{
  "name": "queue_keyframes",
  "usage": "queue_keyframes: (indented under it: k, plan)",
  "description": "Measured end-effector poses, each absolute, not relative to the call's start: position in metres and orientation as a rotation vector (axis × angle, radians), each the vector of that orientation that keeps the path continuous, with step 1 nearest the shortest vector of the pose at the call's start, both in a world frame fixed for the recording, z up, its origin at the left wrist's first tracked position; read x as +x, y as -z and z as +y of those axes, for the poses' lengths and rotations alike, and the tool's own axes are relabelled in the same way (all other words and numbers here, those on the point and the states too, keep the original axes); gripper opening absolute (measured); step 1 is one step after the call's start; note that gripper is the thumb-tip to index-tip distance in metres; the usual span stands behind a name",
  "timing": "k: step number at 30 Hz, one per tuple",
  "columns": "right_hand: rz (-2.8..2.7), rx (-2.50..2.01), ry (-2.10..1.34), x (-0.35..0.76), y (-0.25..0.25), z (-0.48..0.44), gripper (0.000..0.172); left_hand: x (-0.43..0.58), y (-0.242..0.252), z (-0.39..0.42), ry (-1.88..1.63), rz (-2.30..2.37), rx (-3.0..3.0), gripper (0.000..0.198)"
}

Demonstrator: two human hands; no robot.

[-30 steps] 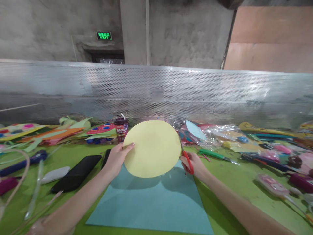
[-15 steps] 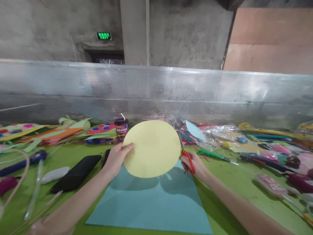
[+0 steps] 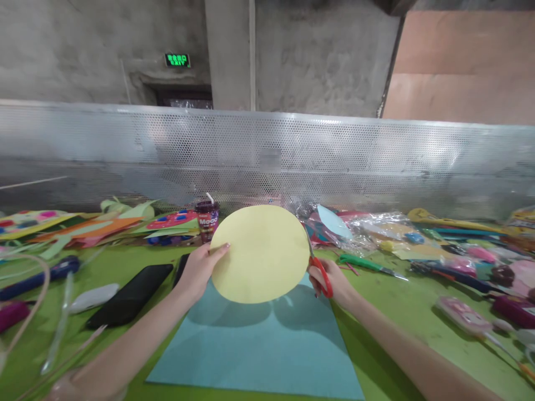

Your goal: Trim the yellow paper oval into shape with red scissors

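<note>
The left hand pinches the yellow paper circle at its left edge. The right hand grips red scissors at the circle's right rim. The paper looks light and floppy, best held near the edge.

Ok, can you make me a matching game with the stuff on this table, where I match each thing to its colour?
Things:
1. paper circle held up by the left hand
2. scissors in the right hand
3. big sheet lying flat under the hands
4. phone left of the sheet

Colours:
a. black
b. light blue
c. pale yellow
d. red handles

Pairs: 1-c, 2-d, 3-b, 4-a
</note>
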State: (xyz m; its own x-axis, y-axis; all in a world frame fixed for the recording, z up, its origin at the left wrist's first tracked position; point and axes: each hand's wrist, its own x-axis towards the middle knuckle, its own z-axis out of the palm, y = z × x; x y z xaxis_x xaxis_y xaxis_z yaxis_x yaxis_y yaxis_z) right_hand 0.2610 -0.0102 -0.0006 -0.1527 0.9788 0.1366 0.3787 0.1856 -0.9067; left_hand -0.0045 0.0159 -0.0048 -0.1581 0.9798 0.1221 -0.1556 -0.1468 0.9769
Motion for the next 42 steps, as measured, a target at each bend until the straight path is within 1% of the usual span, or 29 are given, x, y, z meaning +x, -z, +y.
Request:
queue_keyframes:
  k: [19, 29, 36, 42]
  plan:
    - [-1.677, -1.344, -0.907, 0.261, 0.006, -0.008, 0.022, -0.009, 0.005, 0.018, -1.516, 1.098, 1.138, 0.032]
    - [-1.691, -1.363, -0.860, 0.262, 0.011, -0.005, 0.019, -0.011, 0.004, 0.020, -1.540, 1.115, 1.138, 0.032]
    - [-1.642, -1.351, -0.900, 0.261, 0.001, -0.009, 0.020, -0.011, 0.004, 0.019, -1.527, 1.126, 1.129, 0.030]
    - [-1.679, -1.300, -0.923, 0.262, 0.004, -0.010, 0.021, -0.009, 0.003, 0.018, -1.508, 1.134, 1.106, 0.029]
